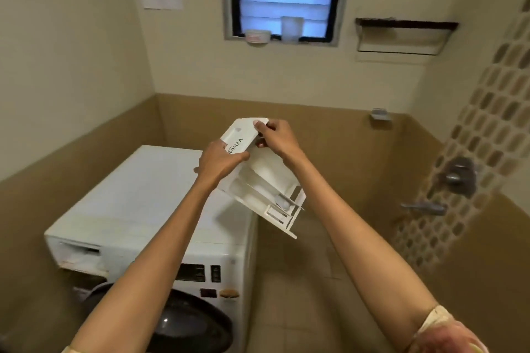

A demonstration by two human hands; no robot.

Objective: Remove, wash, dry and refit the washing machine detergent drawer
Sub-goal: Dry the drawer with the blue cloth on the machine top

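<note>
drawer (258, 180) mid-frame, out of machine | left hand (218, 162), right hand (276, 136) both grip front panel | body trails lower right

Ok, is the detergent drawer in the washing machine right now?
No, the left hand and right hand hold the detergent drawer above the washing machine.

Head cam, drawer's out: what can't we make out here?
Head view only:
- White plastic detergent drawer: left hand covers the end of its front lettering; wet or dry is unreadable.
- Open drawer slot of the white front-load washing machine: interior blurred.
- Dark round door: cut by left forearm and bottom edge.
- Two pale tubs on the window sill: labels blurred.
</note>
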